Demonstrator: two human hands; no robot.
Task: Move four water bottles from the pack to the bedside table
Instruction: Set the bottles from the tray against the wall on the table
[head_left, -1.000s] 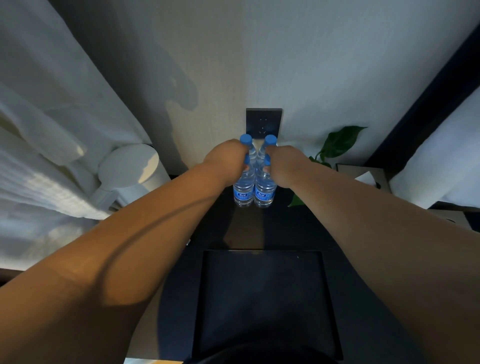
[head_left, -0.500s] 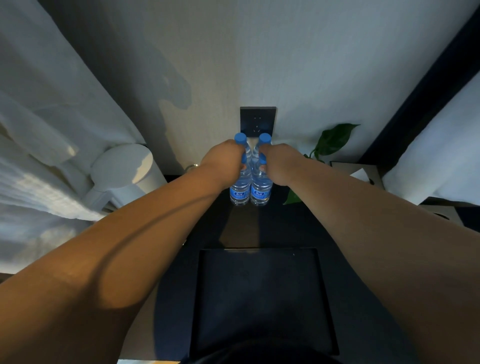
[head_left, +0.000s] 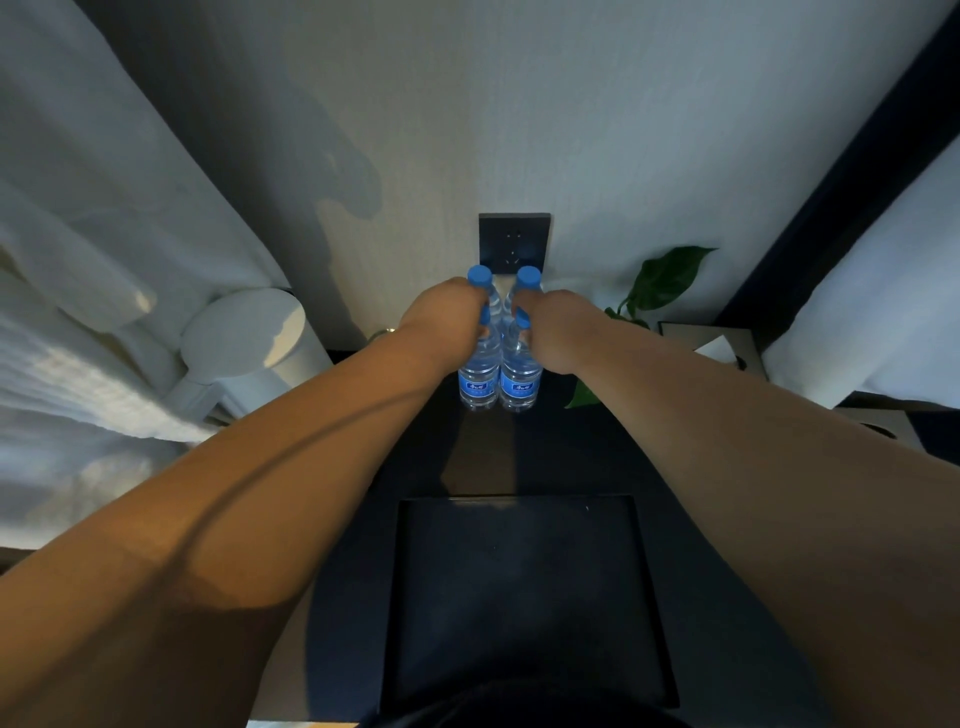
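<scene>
Standing on the dark table (head_left: 571, 467) near the wall, four bottles (head_left: 498, 374) clustered upright below the socket (head_left: 514, 244) — the left hand (head_left: 447, 322) closed around the left pair's necks, the right hand (head_left: 553, 332) around the right pair's — caps (head_left: 479, 275) blue.

water bottles (head_left: 497, 379) on bedside table (head_left: 566, 457), wall socket (head_left: 513, 243) behind, plant (head_left: 660, 280) right
</scene>
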